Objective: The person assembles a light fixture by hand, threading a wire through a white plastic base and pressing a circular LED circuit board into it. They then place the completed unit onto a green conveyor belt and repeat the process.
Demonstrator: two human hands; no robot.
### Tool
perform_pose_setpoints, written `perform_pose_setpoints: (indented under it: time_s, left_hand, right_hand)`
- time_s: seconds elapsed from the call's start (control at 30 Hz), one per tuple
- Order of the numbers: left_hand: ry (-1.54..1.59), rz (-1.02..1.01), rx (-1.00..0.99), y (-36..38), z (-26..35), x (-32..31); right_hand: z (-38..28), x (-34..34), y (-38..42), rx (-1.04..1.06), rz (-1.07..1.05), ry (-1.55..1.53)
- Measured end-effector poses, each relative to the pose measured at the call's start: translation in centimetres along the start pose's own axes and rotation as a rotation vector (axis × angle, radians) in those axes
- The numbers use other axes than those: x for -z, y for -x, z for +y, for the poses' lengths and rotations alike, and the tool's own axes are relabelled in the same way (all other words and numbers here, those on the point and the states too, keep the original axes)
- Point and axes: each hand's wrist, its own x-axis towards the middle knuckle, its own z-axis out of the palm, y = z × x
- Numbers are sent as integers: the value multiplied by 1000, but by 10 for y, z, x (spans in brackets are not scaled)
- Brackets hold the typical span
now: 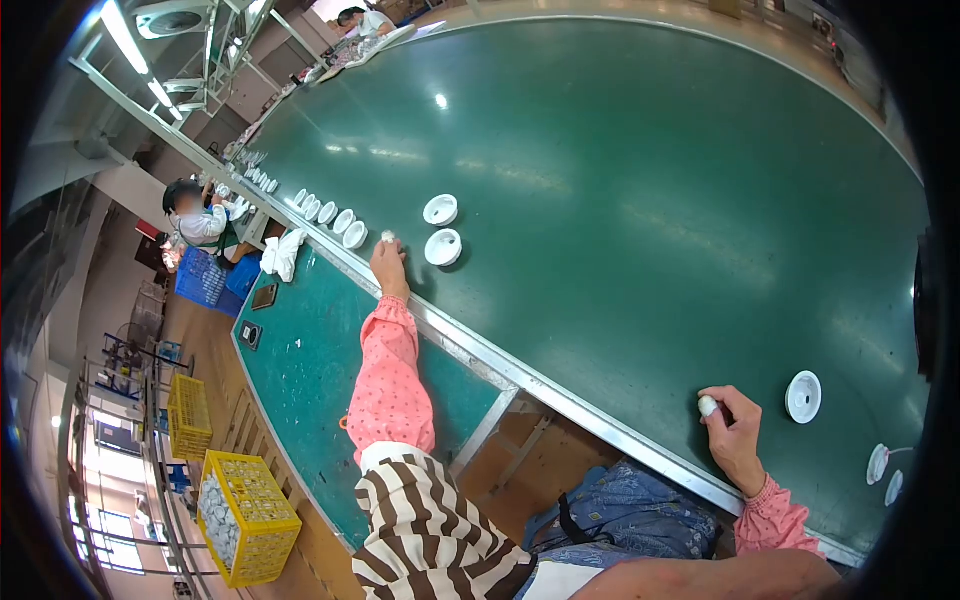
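My left hand, at the end of a pink dotted sleeve, reaches over the metal edge of the green belt. Its fingers are drawn together, with a small white piece at the tips. Two white round cups with dark centre holes, a farther cup and a nearer cup, lie just to its right. My right hand rests over the belt at lower right, fingers curled, with a white rounded piece at its thumb side. I cannot tell whether these white pieces are held or worn. Another white cup lies right of this hand.
A row of white cups runs along the belt's left edge. White cloth and a phone-like object lie on the green side table. Yellow crates stand on the floor. A co-worker sits farther along.
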Motion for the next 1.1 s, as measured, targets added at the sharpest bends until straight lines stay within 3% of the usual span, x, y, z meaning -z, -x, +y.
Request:
perform_pose_setpoints:
  time_s: [0.2, 0.27, 0.5, 0.6, 0.77, 0.87, 0.93, 1.0, 1.07, 1.1]
  left_hand:
    - [-184, -135, -181, 44, -7, -45]
    - [-56, -289, 27, 83, 31, -55]
    - [-180, -63, 42, 13, 31, -54]
    - [-183, 3, -71, -36, -19, -64]
    - [-98, -34, -79, -35, 6, -89]
    - [-728, -53, 77, -13, 40, -97]
    - [-791, -94, 28, -24, 25, -95]
    - [-357, -184, -81, -29, -7, -88]
    - [-369, -379, -208, -3, -4, -83]
    - [-325, -428, -177, 31, 17, -82]
  right_hand:
    - [-3, -2, 4, 34, -50, -7]
    - [-5, -2, 4, 27, -25, -35]
    - [-5, -5, 8, 68, -50, -30]
    - [-4, -6, 7, 73, -46, -15]
    - [-6, -6, 9, 39, -70, -5]
    - [-12, -2, 7, 32, -98, 16]
    - [-9, -3, 8, 18, -102, -1]
    - [-9, -4, 8, -5, -111, 6]
    - [-9, -6, 9, 2, -109, 3]
    - [-8, -6, 10, -9, -112, 5]
